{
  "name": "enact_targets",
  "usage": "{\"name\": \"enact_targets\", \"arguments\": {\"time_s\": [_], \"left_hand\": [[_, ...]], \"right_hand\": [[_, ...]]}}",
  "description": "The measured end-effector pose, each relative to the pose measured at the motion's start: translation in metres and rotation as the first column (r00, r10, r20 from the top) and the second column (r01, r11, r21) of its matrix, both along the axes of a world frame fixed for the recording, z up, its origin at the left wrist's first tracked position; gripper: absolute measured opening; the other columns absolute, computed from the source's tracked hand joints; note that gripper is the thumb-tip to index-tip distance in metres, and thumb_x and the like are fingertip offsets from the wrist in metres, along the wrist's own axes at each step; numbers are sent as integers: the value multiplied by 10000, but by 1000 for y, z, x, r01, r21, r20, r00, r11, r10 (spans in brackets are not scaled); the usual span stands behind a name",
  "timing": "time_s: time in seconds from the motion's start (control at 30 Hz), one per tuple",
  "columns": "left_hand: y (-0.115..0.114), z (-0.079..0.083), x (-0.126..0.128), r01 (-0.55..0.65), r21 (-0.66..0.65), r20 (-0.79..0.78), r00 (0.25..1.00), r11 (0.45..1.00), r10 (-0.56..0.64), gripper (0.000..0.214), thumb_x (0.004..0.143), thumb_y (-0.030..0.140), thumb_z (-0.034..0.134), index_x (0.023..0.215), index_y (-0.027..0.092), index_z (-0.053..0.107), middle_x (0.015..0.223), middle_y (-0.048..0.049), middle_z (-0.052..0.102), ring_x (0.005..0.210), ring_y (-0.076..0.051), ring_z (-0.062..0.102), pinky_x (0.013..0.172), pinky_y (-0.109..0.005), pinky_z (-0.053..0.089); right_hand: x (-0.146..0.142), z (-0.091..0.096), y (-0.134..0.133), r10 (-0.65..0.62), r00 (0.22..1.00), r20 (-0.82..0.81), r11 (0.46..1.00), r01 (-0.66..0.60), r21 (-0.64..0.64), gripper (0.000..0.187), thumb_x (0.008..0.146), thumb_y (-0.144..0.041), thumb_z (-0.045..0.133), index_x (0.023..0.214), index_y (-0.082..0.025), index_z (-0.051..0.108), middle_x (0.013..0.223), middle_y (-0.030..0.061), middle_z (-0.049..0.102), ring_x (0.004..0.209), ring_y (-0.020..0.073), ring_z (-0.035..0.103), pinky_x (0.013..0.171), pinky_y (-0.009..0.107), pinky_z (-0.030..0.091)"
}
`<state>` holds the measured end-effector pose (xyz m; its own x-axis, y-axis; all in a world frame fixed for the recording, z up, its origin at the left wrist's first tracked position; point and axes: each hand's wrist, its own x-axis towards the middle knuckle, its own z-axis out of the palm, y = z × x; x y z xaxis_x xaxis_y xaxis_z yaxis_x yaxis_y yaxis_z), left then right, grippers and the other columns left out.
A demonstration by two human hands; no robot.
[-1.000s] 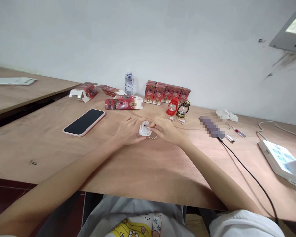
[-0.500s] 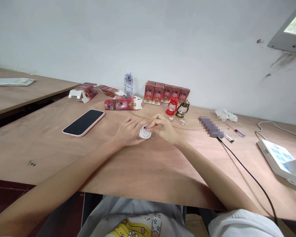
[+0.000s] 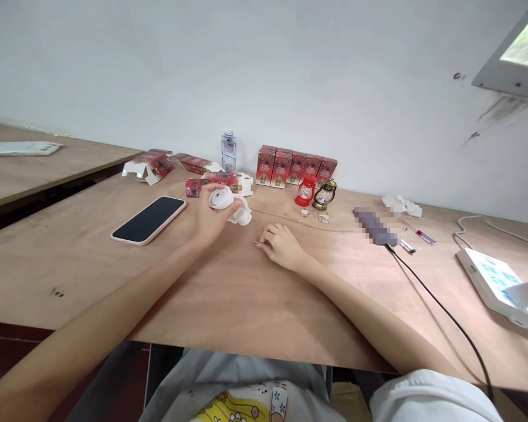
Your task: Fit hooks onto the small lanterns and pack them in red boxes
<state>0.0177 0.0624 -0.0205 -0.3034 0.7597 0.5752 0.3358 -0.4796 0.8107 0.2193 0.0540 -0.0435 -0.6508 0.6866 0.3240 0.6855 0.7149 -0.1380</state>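
Observation:
My left hand [image 3: 210, 220] grips a white miniature lantern [image 3: 241, 212] around its body, raised over the table and tilted with its round base toward me. Low over the wood, to the right of it, my right hand [image 3: 284, 246] has its thumb and fingers pinched together. A thin metal piece [image 3: 256, 241] pokes out from those fingertips; most of it is hidden by the hand. Behind my right hand stand a red miniature lantern [image 3: 305, 191] and a bronze-coloured miniature lantern [image 3: 324, 195], with small wire bits and charms [image 3: 322, 217] lying before them.
Red boxes [image 3: 281, 169] stand along the wall beside a water bottle [image 3: 229, 151]. Opened red cartons [image 3: 156, 166] lie at the back left. A phone [image 3: 149, 220] rests at left. On the right are a blurred-out device [image 3: 375, 226], a screwdriver [image 3: 425, 237] and a power strip [image 3: 501, 284].
My left hand has carried the white lantern left and away from me, turning it. My right hand has come off the lantern and dropped slightly toward the table, fingertips still pinched.

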Motion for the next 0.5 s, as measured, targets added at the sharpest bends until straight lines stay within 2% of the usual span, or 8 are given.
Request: {"name": "enact_targets", "arguments": {"time_s": [0.1,0.13,0.2,0.27,0.33,0.4,0.43,0.5], "left_hand": [[8,1,0,57,-186,362,932,981,14,511,619,270,777,1009,225,450,865,25,580,715,-114,591,632,-250,509],[9,1,0,81,-251,461,886,965,46,518,617,244,775,1005,231,433,864,27,580,679,-108,592,589,-240,509],[10,3,0,138,-328,585,806,934,86,504,636,210,760,1002,238,414,909,17,593,651,-105,601,540,-238,520],[9,5,1,213,-342,641,765,915,62,427,667,206,734,979,226,443,937,0,612,658,-117,617,540,-267,549],[7,6,3,301,-346,662,749,889,4,295,703,222,694,932,196,509,896,-21,636,656,-138,631,551,-305,571],[5,6,4,390,-357,681,731,849,-49,196,723,245,663,877,164,573,827,-45,657,644,-159,642,556,-325,582],[5,5,5,426,-362,690,721,829,-69,178,726,256,655,858,152,595,800,-55,665,638,-168,647,556,-328,584],[3,3,8,484,-370,705,702,793,-99,176,720,269,651,840,144,619,770,-62,679,629,-180,655,556,-327,588]], "right_hand": [[-4,-3,-2,-14,999,53,996,9,88,151,914,-214,478,820,-143,573,914,128,636,917,242,543,781,362,381],[-4,-4,-2,-15,1000,12,996,14,88,152,921,-213,454,825,-148,552,902,127,641,896,240,551,778,363,382],[-4,-6,-2,-22,984,-178,999,27,25,145,936,-217,397,847,-172,502,857,92,645,811,207,571,748,339,394],[-3,-8,-2,-69,893,-445,995,26,-101,137,945,-252,360,861,-198,454,746,28,624,681,162,572,685,295,408],[-2,-9,-1,-151,734,-662,971,-14,-237,156,944,-328,359,856,-217,424,613,-38,558,549,129,541,602,257,407],[-3,-10,0,-236,591,-772,932,-87,-351,209,923,-418,389,842,-226,418,534,-79,489,442,105,480,509,231,374],[-3,-11,1,-268,547,-793,910,-128,-396,236,907,-453,406,838,-228,422,518,-90,469,407,94,446,469,222,346],[-4,-12,1,-307,513,-802,874,-182,-450,275,876,-499,438,830,-228,441,501,-100,442,372,81,387,422,214,291]]}}
